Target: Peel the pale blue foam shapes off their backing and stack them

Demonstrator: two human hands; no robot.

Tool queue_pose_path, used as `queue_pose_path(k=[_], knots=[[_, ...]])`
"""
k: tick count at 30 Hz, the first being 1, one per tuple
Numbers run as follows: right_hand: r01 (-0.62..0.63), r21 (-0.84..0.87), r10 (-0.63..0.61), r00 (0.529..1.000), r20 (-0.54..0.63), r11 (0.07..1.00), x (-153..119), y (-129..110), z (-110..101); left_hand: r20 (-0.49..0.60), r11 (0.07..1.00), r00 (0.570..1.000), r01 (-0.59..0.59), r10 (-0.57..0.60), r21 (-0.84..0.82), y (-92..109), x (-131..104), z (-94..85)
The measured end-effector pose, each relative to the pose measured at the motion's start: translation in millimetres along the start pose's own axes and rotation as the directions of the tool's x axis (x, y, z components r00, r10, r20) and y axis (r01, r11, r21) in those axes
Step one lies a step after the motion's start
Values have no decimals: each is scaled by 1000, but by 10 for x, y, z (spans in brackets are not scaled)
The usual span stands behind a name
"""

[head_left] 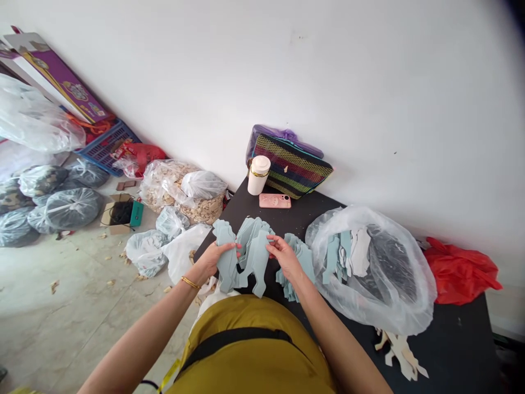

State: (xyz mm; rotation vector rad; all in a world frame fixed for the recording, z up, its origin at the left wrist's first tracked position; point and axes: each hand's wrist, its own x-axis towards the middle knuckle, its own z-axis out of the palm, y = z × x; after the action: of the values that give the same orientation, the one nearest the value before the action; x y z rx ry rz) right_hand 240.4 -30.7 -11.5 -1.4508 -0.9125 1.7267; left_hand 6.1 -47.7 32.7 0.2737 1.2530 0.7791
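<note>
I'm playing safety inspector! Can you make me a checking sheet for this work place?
Surface: black table against a white wall.
Work things: pale blue pieces in both hands; more beside the right hand and in an open clear bag.
Clutter: white cup, pink phone, striped bag, red bag.
Hands: left hand grips pieces; right hand pinches one by its edge.
Cables: thin black cord by the person's waist; where it leads, can't tell.
Surroundings: filled plastic bags and scattered scraps on the floor.
</note>
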Motion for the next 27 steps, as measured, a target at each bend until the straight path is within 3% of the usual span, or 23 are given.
queue_pose_path(k=[5, 10, 14, 22, 27], knots=[[1, 3, -1, 999, 51, 1000, 70, 63, 118, 103, 996, 990, 93, -92, 2, -47, -11, -7], [19, -13, -18, 996, 86, 1000, 116, 77, 166, 149, 993, 982, 109, -113, 35, -66, 3, 40], [-12, 54, 11, 1000, 5, 998, 168, 78, 86, 112, 993, 988, 106, -110, 44, -46, 32, 53], [-38, 120, 68, 964, -255, 992, 272, 87, -414, -2, 991, 997, 80, -80, 110, -46, -13, -43], [-68, 105, 93, 960, -262, 992, 311, 129, -356, -24, 936, 996, 89, -86, 341, -118, 48, 2]])
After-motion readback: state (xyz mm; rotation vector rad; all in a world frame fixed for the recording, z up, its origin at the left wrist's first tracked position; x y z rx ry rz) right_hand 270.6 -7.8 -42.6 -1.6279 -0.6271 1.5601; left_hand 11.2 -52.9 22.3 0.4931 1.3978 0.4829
